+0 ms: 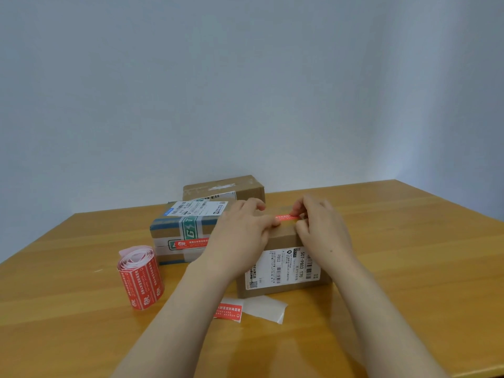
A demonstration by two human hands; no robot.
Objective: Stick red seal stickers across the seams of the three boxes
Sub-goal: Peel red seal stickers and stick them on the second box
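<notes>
Sealing brown cardboard box (pixel 283 238) with red paper seal sticker (pixel 285 217).
Lies left-to-right: left end pressed under flat left grip (pixel 240 236), right end pinched in right grip (pixel 321 230).

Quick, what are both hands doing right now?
Left hand: open, fingers pressing the red sticker onto the box.
Right hand: pinching the sticker's other end.

red sticker roll (pixel 141 279), white print; brown boxes (pixel 283 268); green-white tape (pixel 189 227).
</notes>
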